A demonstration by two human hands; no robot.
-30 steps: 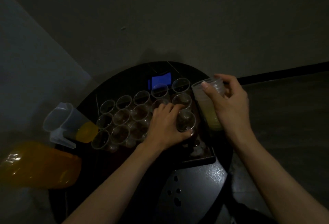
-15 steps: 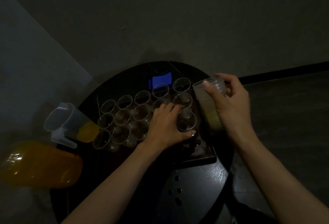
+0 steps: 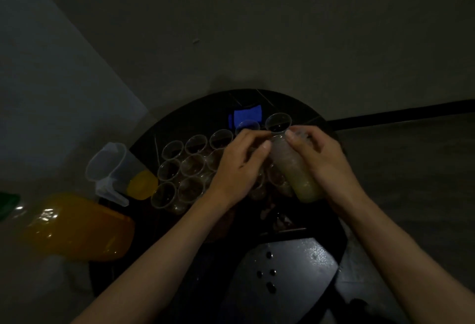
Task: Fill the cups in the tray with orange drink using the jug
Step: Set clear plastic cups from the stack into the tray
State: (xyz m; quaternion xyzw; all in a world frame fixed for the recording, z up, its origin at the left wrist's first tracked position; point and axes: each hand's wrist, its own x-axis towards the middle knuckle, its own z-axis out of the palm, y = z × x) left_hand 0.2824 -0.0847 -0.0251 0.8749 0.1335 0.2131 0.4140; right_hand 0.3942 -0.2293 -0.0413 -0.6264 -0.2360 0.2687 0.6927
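Very dim and grainy; weak glare on bottle (image 3: 48,217) and table (image 3: 316,251); cups (image 3: 192,166) look soft, perhaps blurred; edges bend.

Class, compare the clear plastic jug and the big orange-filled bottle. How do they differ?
The clear plastic jug holds only a little orange drink at its bottom; the big plastic bottle looks nearly full. The jug is open-topped with a handle; the bottle has a green cap. Both are see-through; neither is held.
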